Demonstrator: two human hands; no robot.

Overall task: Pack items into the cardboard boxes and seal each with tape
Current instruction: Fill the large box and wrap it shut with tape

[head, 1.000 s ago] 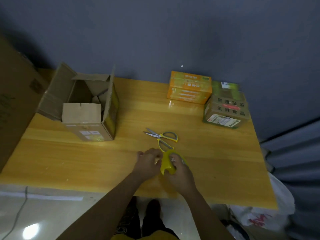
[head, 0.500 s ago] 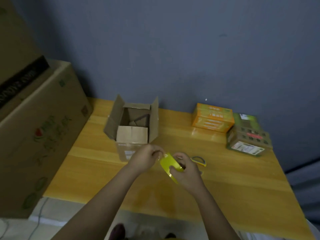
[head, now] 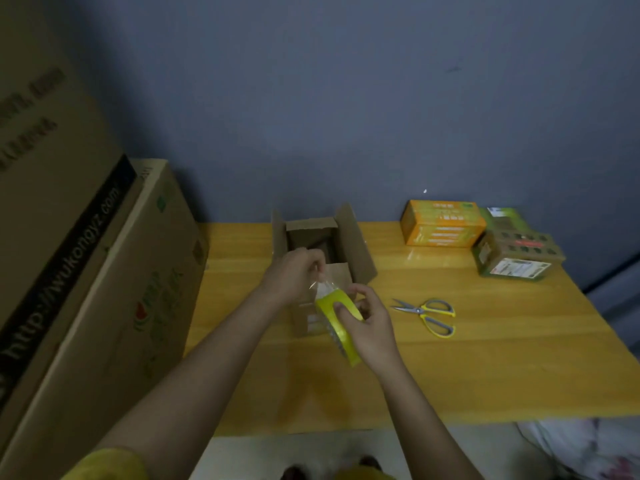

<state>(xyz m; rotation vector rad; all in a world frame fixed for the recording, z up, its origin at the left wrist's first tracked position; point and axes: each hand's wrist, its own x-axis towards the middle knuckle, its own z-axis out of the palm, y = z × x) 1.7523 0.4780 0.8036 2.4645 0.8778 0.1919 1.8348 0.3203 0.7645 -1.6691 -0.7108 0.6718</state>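
A person's right hand (head: 372, 329) gripped a roll of yellow-cored clear packing tape (head: 337, 322) at the centre of the frame, thumb curled over the roll's outer face and fingers wrapped behind it, holding it in the air above the yellow wooden bench (head: 485, 368). The left hand (head: 294, 275), just up and to the left, pinched the free end of the tape between fingertips, a short clear strip stretched between that hand and the roll.

Directly behind the hands stood a small brown cardboard box (head: 341, 268), upright on the bench, its top flaps open and spread to either side; the near flap and front face were partly hidden by the hands and the roll. What lay inside could not be made out in the dim interior.

To the right of centre, a pair of scissors with yellow and grey handles (head: 429, 315) lay flat on the bench, blades pointing left, well apart from the open box. At the upper right, near the grey-blue wall (head: 346, 98), an orange rectangular carton (head: 443, 228) sat beside a green and brown printed carton (head: 516, 258), the two close together.

Filling the left of the frame, two large brown cardboard shipping cartons (head: 86, 271) stood beside the bench, one bearing a black band with a printed web address.
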